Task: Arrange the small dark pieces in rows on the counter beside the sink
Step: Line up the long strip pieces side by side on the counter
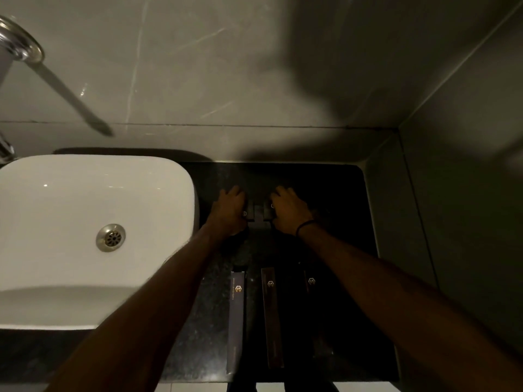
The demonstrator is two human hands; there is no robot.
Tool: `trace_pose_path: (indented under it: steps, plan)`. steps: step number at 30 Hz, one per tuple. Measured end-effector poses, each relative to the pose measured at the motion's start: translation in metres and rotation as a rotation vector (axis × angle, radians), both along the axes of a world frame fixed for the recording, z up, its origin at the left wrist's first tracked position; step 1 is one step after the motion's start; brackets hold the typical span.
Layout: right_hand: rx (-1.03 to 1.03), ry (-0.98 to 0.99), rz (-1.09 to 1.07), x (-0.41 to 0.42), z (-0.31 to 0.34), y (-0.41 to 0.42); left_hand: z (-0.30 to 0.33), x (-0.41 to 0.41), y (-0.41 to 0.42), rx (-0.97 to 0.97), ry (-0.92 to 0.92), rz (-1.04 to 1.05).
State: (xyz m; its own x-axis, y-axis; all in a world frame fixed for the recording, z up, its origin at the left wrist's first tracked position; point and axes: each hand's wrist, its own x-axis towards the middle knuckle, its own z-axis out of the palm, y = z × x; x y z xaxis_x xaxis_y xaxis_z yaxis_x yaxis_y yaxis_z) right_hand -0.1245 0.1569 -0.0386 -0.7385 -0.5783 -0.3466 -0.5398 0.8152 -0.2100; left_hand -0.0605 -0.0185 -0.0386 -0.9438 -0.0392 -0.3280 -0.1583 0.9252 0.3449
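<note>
Several small dark boxes [258, 213] with tiny gold logos sit close together on the black counter [334, 193], right of the white sink [85, 222]. My left hand [229, 209] presses against the left side of the group and my right hand [289, 210] against the right side, fingers curled over the outer boxes. Nearer to me lie three long dark boxes side by side: one on the left [237, 321], one in the middle [272, 315], and one on the right [311, 281] partly hidden under my right forearm.
A chrome tap [17, 49] hangs over the sink at top left. Grey tiled walls close the counter at the back and on the right. The counter's front edge runs along the bottom of the view.
</note>
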Motion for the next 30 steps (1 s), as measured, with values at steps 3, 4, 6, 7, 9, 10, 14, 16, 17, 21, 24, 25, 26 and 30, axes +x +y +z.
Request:
trace_pose_path:
  steps: [3, 4, 6, 7, 9, 10, 14, 16, 17, 21, 24, 25, 26, 30]
  plan:
    - [0.003, -0.007, 0.02, 0.0, 0.005, 0.0, 0.003, -0.001, 0.001, -0.001, -0.032, -0.006]
    - [-0.013, -0.005, 0.015, -0.001, 0.008, 0.001, 0.004, 0.0, 0.002, 0.007, -0.035, 0.001]
    - [-0.082, 0.048, -0.027, -0.003, 0.017, 0.011, 0.007, 0.004, 0.006, -0.007, -0.011, 0.019]
    - [-0.122, 0.096, -0.057, -0.005, 0.023, 0.02, 0.009, 0.006, 0.009, -0.045, 0.037, 0.006]
    - [-0.174, 0.159, -0.134, -0.012, 0.033, 0.051, 0.014, 0.003, 0.021, -0.106, 0.174, -0.047]
    - [-0.187, 0.154, -0.192, -0.014, 0.035, 0.068, 0.016, -0.001, 0.029, -0.097, 0.236, -0.057]
    - [-0.181, -0.042, -0.478, -0.017, 0.031, 0.125, 0.022, -0.026, 0.079, 0.127, 0.27, -0.085]
    - [-0.227, -0.148, -0.54, -0.013, 0.021, 0.133, 0.018, -0.032, 0.101, 0.202, 0.241, -0.102]
    - [-0.264, -0.166, -0.561, -0.013, 0.015, 0.135, 0.014, -0.036, 0.11, 0.233, 0.23, -0.106]
    - [-0.369, -0.118, -0.615, -0.012, 0.001, 0.133, 0.001, -0.051, 0.13, 0.343, 0.166, -0.101]
    - [-0.374, -0.075, -0.619, -0.015, -0.004, 0.132, -0.006, -0.06, 0.134, 0.365, 0.169, -0.117]
    - [-0.373, -0.069, -0.608, -0.016, -0.005, 0.131, -0.008, -0.061, 0.134, 0.372, 0.178, -0.132]
    - [-0.374, -0.062, -0.597, -0.018, -0.007, 0.131, -0.011, -0.062, 0.135, 0.373, 0.186, -0.139]
    - [-0.395, -0.048, -0.622, -0.021, -0.012, 0.132, -0.019, -0.066, 0.137, 0.35, 0.204, -0.117]
